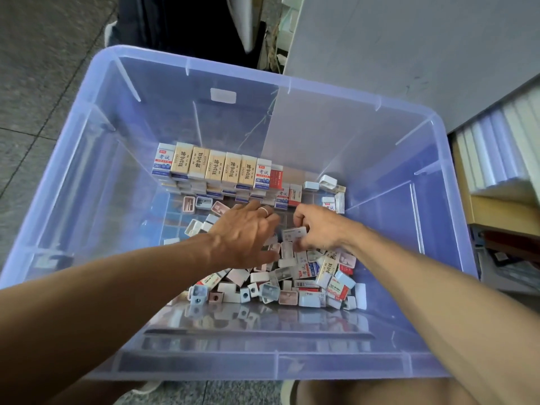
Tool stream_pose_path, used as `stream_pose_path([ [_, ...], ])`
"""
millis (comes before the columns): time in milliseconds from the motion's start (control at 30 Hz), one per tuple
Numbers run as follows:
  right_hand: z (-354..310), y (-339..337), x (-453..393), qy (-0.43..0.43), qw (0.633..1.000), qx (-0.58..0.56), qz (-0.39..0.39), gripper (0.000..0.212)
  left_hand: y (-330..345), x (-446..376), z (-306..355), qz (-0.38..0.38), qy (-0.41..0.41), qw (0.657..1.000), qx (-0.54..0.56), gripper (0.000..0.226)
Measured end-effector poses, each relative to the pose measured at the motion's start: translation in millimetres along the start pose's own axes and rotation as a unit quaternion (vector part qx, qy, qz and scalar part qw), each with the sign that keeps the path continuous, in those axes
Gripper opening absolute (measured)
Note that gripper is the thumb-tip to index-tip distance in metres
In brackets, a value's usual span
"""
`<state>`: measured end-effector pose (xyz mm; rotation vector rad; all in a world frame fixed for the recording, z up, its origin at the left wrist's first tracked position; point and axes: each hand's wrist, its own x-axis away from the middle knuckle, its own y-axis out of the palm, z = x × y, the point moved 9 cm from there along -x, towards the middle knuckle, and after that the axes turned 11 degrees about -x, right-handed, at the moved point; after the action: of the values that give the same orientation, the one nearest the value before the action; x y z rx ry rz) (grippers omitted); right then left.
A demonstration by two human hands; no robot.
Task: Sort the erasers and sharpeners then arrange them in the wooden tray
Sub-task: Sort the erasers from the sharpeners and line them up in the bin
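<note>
1. At nine o'clock in the view, the clear blue plastic bin (87, 176) rose around everything; we judged its tall walls were there to keep the small stationery from scattering, and its left floor held little.
2. At about eleven o'clock of the bin floor, a neat row of erasers (216, 168) stood on edge against the far wall, sleeves facing us, stacked over lower rows. We took that for the sorted part, packed tight so more could fit alongside.
3. Just below it, two sharpeners (196, 203) lay side by side, apart from the heap, perhaps the start of their own group.
4. Our left hand (244, 236) reached in at the centre, palm down, fingers stretched flat and slack over the loose pieces, a ring on one finger. It grasped nothing we could see; it seemed to be spreading or steadying the pile.
5. Touching it at three o'clock, our right hand (318, 229) had its fingers curled down around a white eraser (293, 232), pinching it by the edges, likely to lift it toward the row.
6. From six to four o'clock lay the mixed heap (292, 282) of erasers and sharpeners, unsorted.
7. We could not make out a wooden tray for certain; a dark gridded surface showed beneath the pieces.
</note>
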<state>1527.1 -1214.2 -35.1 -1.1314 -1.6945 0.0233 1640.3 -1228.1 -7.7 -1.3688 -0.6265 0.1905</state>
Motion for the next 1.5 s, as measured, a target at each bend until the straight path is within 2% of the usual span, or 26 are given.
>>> stream_pose_path([
  [100,9,-1,-5,0.02,0.998,-0.063,0.015,0.034,8,-2,6,-0.018,0.014,1.0,0.008,0.067],
  [167,17,-13,-8,0.034,0.989,-0.125,0.068,0.034,12,-2,5,-0.014,0.015,1.0,0.017,0.07],
  [267,24,-36,-9,0.036,0.959,-0.232,0.162,0.036,20,0,1,-0.025,0.015,0.997,0.073,0.068],
  [367,23,-45,-12,0.023,0.928,-0.311,0.204,0.037,24,3,-1,-0.045,0.022,0.992,0.114,0.064],
  [500,23,-50,-18,0.028,0.919,-0.309,0.242,0.041,25,6,-13,-0.081,0.017,0.992,0.098,0.058],
  [600,27,-55,-17,0.044,0.913,-0.311,0.262,0.04,24,15,-20,-0.111,0.017,0.988,0.105,0.073],
  [733,24,-52,-16,0.04,0.911,-0.319,0.258,0.04,16,21,2,-0.075,0.048,0.988,0.122,0.079],
  [833,19,-53,-15,0.026,0.912,-0.318,0.258,0.04,18,19,21,-0.075,0.07,0.983,0.152,0.066],
  [933,20,-60,-11,0.025,0.901,-0.331,0.278,0.038,20,22,14,-0.088,0.052,0.982,0.161,0.051],
  [1033,21,-60,-9,0.031,0.893,-0.344,0.289,0.038,24,26,10,-0.101,0.042,0.98,0.164,0.052],
  [1167,16,-61,-6,0.025,0.903,-0.299,0.306,0.039,23,26,11,-0.107,0.028,0.969,0.223,0.058],
  [1500,3,-61,0,-0.004,0.888,-0.281,0.364,0.031,42,20,8,-0.159,0.013,0.957,0.241,0.015],
])
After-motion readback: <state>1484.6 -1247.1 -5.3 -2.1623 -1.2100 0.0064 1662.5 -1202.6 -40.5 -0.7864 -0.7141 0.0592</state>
